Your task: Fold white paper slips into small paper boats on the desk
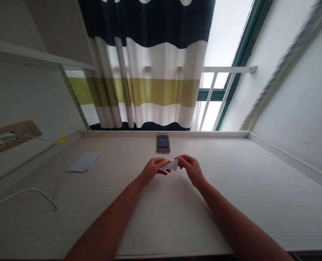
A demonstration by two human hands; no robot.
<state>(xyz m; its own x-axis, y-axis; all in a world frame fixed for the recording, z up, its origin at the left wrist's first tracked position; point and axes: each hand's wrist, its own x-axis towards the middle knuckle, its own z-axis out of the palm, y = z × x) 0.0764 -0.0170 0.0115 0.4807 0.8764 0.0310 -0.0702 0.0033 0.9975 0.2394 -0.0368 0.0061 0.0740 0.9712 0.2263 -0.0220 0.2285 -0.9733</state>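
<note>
A small folded piece of white paper is held up above the desk between my two hands. My left hand pinches its left end, thumb on top and the other fingers underneath. At the upper right corner, my right hand grips the paper between thumb and fingers. The paper has slanted, pointed edges and tilts upward to the right. Just beyond my hands, a phone rests near the back edge of the desk.
A stack of white paper sheets lies on the desk to the left. A white cable runs from a wall socket across the left side. Behind the desk hang striped curtains beside a window with a white railing.
</note>
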